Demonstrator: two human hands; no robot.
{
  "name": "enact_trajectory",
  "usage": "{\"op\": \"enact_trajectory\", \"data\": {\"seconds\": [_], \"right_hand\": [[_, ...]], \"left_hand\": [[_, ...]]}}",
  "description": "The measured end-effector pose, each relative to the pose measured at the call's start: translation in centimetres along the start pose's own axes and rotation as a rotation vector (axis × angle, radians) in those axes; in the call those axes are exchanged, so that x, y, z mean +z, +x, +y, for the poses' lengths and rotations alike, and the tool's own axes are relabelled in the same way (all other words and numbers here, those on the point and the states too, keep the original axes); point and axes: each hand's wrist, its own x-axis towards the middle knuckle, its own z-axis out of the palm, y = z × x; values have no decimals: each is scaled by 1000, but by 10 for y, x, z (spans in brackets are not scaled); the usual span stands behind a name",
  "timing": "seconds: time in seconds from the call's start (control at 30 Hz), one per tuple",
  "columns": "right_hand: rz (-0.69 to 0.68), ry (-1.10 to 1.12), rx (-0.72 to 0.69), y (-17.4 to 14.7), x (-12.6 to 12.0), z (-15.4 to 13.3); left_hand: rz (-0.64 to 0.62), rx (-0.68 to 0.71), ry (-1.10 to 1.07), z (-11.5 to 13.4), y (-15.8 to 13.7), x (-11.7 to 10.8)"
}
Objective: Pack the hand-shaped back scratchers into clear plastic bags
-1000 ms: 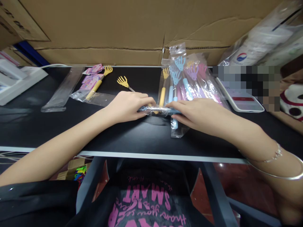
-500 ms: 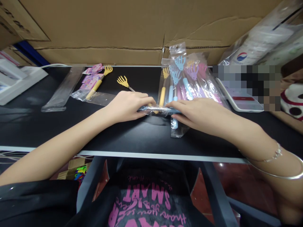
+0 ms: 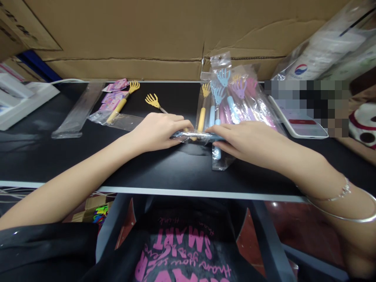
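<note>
Between my two hands lies a blue back scratcher in a clear plastic sleeve (image 3: 195, 136), held sideways over the black table. My left hand (image 3: 160, 131) is closed around its left end, and my right hand (image 3: 236, 137) pinches the right end, so both ends are mostly covered. A yellow back scratcher (image 3: 152, 101) lies just behind my left hand, its handle partly hidden. Under and behind my right hand rests a pile of bagged back scratchers (image 3: 232, 98) in blue, yellow, purple and pink. One bagged blue handle (image 3: 217, 152) sticks out below my right fingers.
Left on the table are another yellow back scratcher (image 3: 119, 107), small pink printed packets (image 3: 114, 100) and clear plastic sleeves (image 3: 75, 113). A phone (image 3: 302, 125) lies at right, near wrapped cups (image 3: 323, 55). Cardboard (image 3: 132, 35) stands along the back; a white device (image 3: 26, 102) is far left.
</note>
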Motion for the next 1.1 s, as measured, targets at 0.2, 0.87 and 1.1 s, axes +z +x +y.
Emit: {"op": "enact_trajectory", "data": {"seconds": [0.2,0.87,1.1], "right_hand": [[6,-1,-3,0,0,0],[26,-14,-13,-2,0,-1],[25,-25,-2,-2,0,-3]], "left_hand": [[-3,9,4,-1,-1,0],[-43,11,-21,0,-2,-3],[-44,22,-24,0,-2,-4]]}}
